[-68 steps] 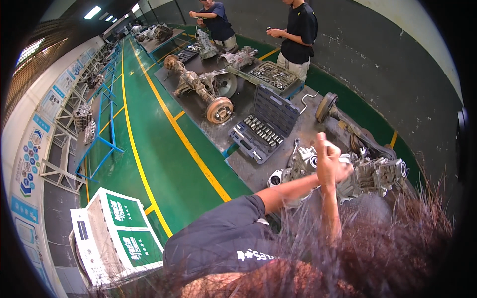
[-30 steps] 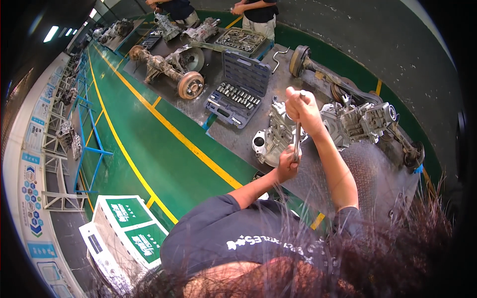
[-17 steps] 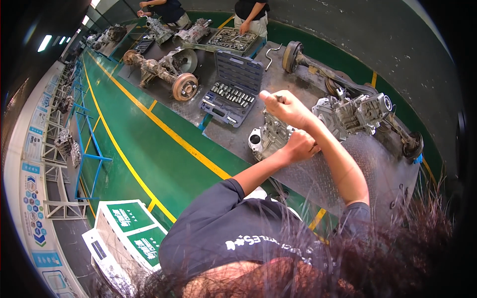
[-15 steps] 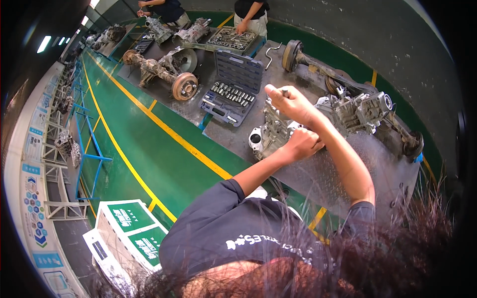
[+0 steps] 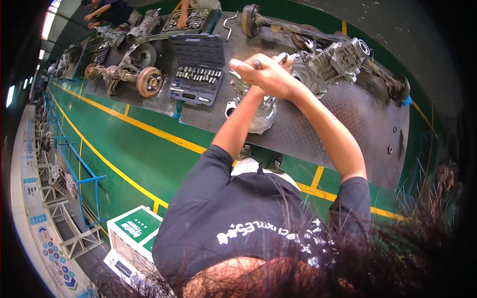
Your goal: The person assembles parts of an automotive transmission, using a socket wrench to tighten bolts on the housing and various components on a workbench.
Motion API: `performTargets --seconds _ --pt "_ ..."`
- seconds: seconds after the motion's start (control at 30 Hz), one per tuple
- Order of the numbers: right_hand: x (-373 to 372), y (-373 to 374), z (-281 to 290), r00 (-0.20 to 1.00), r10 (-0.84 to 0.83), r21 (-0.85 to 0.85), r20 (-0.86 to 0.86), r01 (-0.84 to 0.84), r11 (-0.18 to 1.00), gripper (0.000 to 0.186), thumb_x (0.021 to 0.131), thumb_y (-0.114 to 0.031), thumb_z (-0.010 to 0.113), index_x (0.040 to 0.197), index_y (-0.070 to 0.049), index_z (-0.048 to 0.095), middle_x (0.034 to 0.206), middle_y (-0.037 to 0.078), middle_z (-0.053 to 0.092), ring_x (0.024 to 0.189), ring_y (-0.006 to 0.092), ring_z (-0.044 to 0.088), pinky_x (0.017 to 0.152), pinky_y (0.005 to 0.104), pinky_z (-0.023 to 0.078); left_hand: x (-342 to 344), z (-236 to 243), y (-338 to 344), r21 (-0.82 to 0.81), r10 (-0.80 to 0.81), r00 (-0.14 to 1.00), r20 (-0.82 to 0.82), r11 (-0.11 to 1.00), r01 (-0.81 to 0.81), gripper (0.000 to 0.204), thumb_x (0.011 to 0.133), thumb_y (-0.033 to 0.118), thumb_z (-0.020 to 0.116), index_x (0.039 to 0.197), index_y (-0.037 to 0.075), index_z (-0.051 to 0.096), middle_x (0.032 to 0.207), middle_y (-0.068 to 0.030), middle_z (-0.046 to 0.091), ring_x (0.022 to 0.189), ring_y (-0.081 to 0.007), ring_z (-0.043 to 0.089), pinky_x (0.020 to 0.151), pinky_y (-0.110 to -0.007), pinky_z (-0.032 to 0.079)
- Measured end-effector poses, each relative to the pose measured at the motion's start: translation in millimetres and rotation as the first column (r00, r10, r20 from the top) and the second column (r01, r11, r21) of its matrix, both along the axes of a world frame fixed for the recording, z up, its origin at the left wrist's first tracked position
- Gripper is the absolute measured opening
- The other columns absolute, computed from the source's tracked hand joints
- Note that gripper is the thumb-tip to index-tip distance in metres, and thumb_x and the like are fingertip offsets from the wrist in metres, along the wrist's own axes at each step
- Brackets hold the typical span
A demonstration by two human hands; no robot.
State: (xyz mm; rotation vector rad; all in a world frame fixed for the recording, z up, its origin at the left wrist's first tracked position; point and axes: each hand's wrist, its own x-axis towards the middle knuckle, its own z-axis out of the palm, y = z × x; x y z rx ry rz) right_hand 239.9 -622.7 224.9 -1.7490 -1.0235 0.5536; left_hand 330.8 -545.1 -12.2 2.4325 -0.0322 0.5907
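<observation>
My right hand (image 5: 271, 77) is closed in a fist above a light-grey cast gearbox housing (image 5: 263, 119). The dark round end of a rod-shaped tool (image 5: 257, 64) pokes out between its fingers; most of that tool is covered. From the lower left my left forearm (image 5: 237, 121) reaches up under the right hand, which hides nearly all of my left hand, so its grip cannot be made out. Just right of the hands, a second gearbox (image 5: 338, 59) lies on the steel-topped bench (image 5: 343, 119).
An opened socket case (image 5: 198, 74) lies left of the housing, with a rusty axle (image 5: 117, 79) beyond it. Behind stand a long axle (image 5: 298, 31), a bent metal bar (image 5: 229, 25) and a tool tray (image 5: 191, 20), where a co-worker's hand (image 5: 182, 21) reaches in. Small rings (image 5: 390, 149) lie at right.
Both hands have come together, the right now crossing over the left, which showed as a separate fist before. The view has shifted, moving the bench contents left and up in the picture.
</observation>
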Motion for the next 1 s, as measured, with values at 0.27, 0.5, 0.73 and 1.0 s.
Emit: performTargets --seconds 0.27,0.5,0.73,1.0 --pt "40 -62 -10 0.905 0.212 0.471 -0.369 -0.015 0.882 0.052 0.107 -0.036 0.053 0.063 -0.012 0.04 0.059 -0.008 0.027 0.056 0.006 0.022 0.052 0.027 0.019 -61 88 18 -0.819 0.166 0.986 0.0 0.565 -0.095 0.031 0.099 0.015 0.054 0.072 0.0 0.056 0.057 -0.0026 0.054 0.046 -0.0089 0.052 0.042 -0.029 0.039" --pt "41 -25 -15 0.861 0.286 0.55 -0.421 -0.008 0.835 0.051 0.106 -0.039 0.053 0.064 -0.014 0.038 0.056 -0.007 0.029 0.051 0.0071 0.027 0.055 0.0287 0.035 -151 96 3 -0.931 0.547 0.808 0.219 0.366 0.004 0.036 0.101 0.012 0.049 0.067 -0.001 0.052 0.06 -0.0066 0.055 0.053 -0.0185 0.056 0.062 -0.034 0.053" --pt "53 -25 -5 0.812 0.322 0.438 -0.488 -0.091 0.894 0.051 0.108 -0.041 0.045 0.065 -0.016 0.033 0.056 -0.008 0.027 0.05 0.0065 0.027 0.057 0.0274 0.038 -203 120 30 -0.885 -0.228 0.964 0.135 0.41 0.221 0.036 0.1 0.018 0.061 0.068 0.002 0.062 0.061 -0.0011 0.059 0.052 -0.0035 0.041 0.05 -0.023 0.03" --pt "56 1 1 0.9 -0.25 0.005 -0.356 0.27 0.963 0.05 0.101 -0.042 0.056 0.067 -0.006 0.052 0.056 0.003 0.047 0.052 0.0135 0.051 0.056 0.0338 0.048 -188 165 -2 -0.965 -0.669 0.712 -0.212 0.258 -0.045 0.047 0.105 0.04 0.051 0.065 0.019 0.039 0.056 0.0084 0.033 0.05 -0.0065 0.028 0.049 -0.027 0.019"
